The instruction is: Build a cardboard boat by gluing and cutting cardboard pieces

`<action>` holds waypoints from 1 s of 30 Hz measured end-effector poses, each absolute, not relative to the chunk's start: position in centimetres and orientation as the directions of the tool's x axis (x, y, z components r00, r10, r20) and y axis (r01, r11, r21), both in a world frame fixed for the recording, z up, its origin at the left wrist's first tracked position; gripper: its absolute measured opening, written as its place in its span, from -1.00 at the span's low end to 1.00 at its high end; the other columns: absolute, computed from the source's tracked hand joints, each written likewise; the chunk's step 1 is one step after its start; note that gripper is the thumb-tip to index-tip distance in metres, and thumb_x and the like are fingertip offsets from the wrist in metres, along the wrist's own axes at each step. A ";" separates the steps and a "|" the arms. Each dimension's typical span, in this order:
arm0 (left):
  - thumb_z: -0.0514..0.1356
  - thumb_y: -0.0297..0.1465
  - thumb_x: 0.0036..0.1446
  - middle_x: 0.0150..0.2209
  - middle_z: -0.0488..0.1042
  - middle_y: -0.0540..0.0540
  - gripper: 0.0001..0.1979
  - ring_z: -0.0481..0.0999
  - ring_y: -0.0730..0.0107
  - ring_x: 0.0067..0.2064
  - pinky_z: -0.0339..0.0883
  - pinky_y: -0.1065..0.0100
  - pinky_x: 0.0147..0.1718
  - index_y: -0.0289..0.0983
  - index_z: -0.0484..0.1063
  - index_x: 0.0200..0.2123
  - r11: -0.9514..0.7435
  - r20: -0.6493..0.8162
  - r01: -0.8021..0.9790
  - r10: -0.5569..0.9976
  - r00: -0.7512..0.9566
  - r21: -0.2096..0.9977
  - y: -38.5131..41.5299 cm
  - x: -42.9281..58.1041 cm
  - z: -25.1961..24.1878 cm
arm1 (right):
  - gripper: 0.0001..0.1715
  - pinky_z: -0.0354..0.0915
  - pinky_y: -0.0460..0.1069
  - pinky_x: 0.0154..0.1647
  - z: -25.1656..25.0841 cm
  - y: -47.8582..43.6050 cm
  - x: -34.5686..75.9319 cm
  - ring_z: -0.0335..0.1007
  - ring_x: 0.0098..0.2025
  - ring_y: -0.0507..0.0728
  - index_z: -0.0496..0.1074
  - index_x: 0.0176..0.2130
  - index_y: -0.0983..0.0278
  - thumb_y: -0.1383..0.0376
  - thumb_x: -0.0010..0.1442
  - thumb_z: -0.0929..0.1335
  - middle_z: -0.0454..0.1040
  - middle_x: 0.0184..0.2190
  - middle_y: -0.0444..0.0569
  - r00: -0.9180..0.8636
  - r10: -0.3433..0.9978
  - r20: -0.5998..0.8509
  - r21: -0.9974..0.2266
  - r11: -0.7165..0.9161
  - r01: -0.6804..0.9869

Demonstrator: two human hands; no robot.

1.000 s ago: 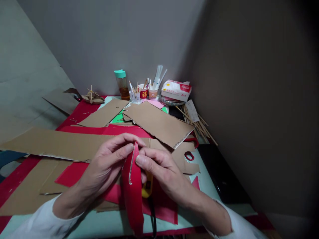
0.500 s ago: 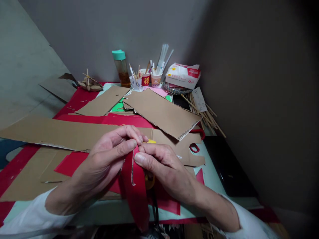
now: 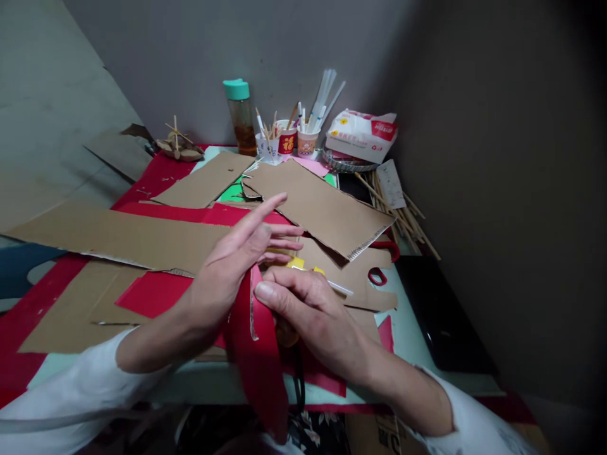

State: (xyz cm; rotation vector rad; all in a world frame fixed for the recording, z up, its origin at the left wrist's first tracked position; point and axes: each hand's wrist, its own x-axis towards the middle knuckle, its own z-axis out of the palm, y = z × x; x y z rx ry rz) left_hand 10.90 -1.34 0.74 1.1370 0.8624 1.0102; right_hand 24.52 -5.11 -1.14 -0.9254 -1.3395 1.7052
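Observation:
My right hand [image 3: 308,309] pinches the upper edge of a red cardboard piece [image 3: 258,366], thumb on the near face. That piece hangs down over the table's front edge, and a pale torn line runs down its upper part. My left hand [image 3: 237,265] is held beside it with fingers stretched out and apart, its palm near the top of the red piece. Whether the palm touches the piece, I cannot tell. Just beyond the hands lies something yellow [image 3: 296,261] with a white stick [image 3: 339,287] next to it, partly hidden.
Brown cardboard sheets [image 3: 327,202] cover much of the table. A bottle with a teal lid [image 3: 237,114], paper cups [image 3: 287,139] holding sticks and pens, and a tissue pack [image 3: 361,136] stand along the wall. Wooden sticks [image 3: 398,215] and a black flat object [image 3: 439,316] lie at right.
My left hand has let go of the red piece's top edge and its fingers have spread out. My right hand keeps its pinch. The whole view has shifted slightly.

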 end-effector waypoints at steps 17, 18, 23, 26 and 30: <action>0.07 -0.11 0.38 -0.41 0.71 -0.07 -0.52 0.71 0.17 -0.29 0.51 0.24 -0.22 -0.20 0.44 0.22 0.013 -0.028 0.057 0.960 0.280 0.998 -1.3 12.7 0.4 | -0.59 0.09 -0.07 -0.40 -2.0 -5.3 23.6 0.12 -0.44 -0.02 0.23 -0.51 0.26 0.29 0.38 0.23 0.24 -0.52 -0.19 -0.332 0.943 0.022 -0.980 -0.045 -0.194; 0.08 -0.12 0.38 -0.42 0.70 -0.07 -0.53 0.70 0.18 -0.29 0.51 0.25 -0.21 -0.21 0.45 0.21 0.003 -0.022 0.071 0.962 0.272 0.997 -1.2 12.7 0.4 | -0.60 0.08 -0.07 -0.41 -2.0 -5.3 23.6 0.10 -0.45 -0.02 0.22 -0.51 0.25 0.28 0.38 0.23 0.22 -0.53 -0.20 -0.342 0.940 0.012 -0.981 -0.056 -0.188; 0.06 -0.03 0.35 -0.31 0.71 -0.11 -0.45 0.70 0.11 -0.23 0.53 0.20 -0.21 -0.16 0.38 0.27 0.011 -0.014 0.013 0.955 0.295 1.000 -0.6 12.1 1.0 | -0.58 -0.02 -0.07 -0.50 -1.4 -5.3 24.0 0.00 -0.55 -0.04 0.23 -0.48 0.23 0.16 0.41 0.24 0.16 -0.59 -0.24 -0.401 0.914 -0.056 -0.981 -0.125 -0.149; 0.04 0.08 0.30 -0.19 0.70 -0.18 -0.33 0.69 0.06 -0.18 0.52 0.17 -0.19 -0.19 0.36 0.29 0.003 0.006 -0.027 0.940 0.342 1.000 0.0 11.6 1.1 | -0.55 -0.01 -0.07 -0.50 -1.1 -5.4 24.0 0.03 -0.55 -0.04 0.24 -0.47 0.24 0.08 0.40 0.26 0.18 -0.59 -0.24 -0.382 0.921 -0.071 -0.980 -0.136 -0.144; -0.02 0.07 0.33 -0.18 0.69 -0.23 -0.34 0.67 0.05 -0.17 0.51 0.12 -0.17 -0.30 0.47 0.17 0.024 -0.010 -0.039 0.941 0.338 0.999 0.6 11.5 0.9 | -0.55 0.01 -0.07 -0.50 -1.0 -5.2 24.0 0.06 -0.55 -0.04 0.23 -0.47 0.23 0.08 0.40 0.27 0.19 -0.59 -0.23 -0.362 0.929 -0.077 -0.977 -0.144 -0.159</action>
